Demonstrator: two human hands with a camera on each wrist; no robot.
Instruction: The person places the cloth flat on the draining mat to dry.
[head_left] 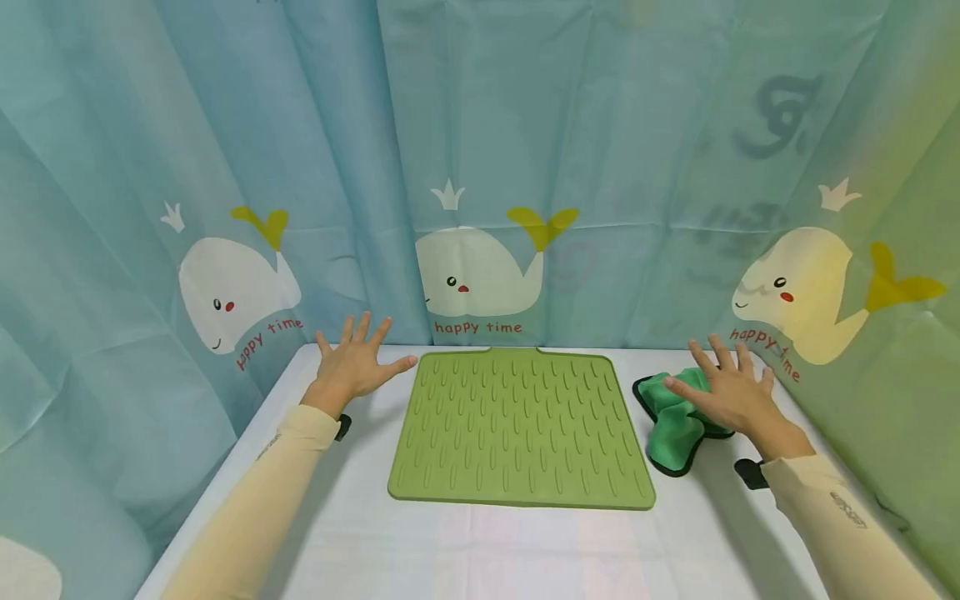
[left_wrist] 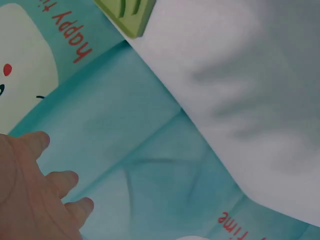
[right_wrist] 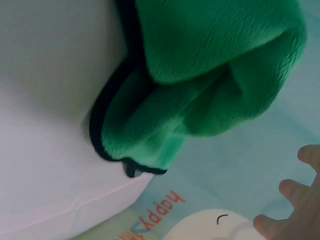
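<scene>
- The left hand [head_left: 352, 371] is spread, fingers apart, holding nothing, its thumb tip beside the far left corner of the green mat [head_left: 521, 433]; whether the two touch I cannot tell
- The right hand [head_left: 735, 396] is spread as well and pinches nothing; it overlaps the green cloth [head_left: 675, 437] in the head view, though the right wrist view shows its visible fingertips clear of the fabric
- The cloth lies crumpled, dark-edged, on the white table [head_left: 420, 550], just right of the mat and near the table's right side
- A grab from above could catch only one fold, I'd judge, because the layers are bunched, leaving the rest to trail
- A push to the right or away could send the cloth over the table's edge, since little surface seems left there
- Dragging the cloth left might snag its border on the mat's raised ribs or shift the mat, if nothing pins it down
- The dark wrist device [head_left: 750, 473] under the right sleeve [head_left: 847, 521] could hook a loose fold should that arm come down low
</scene>
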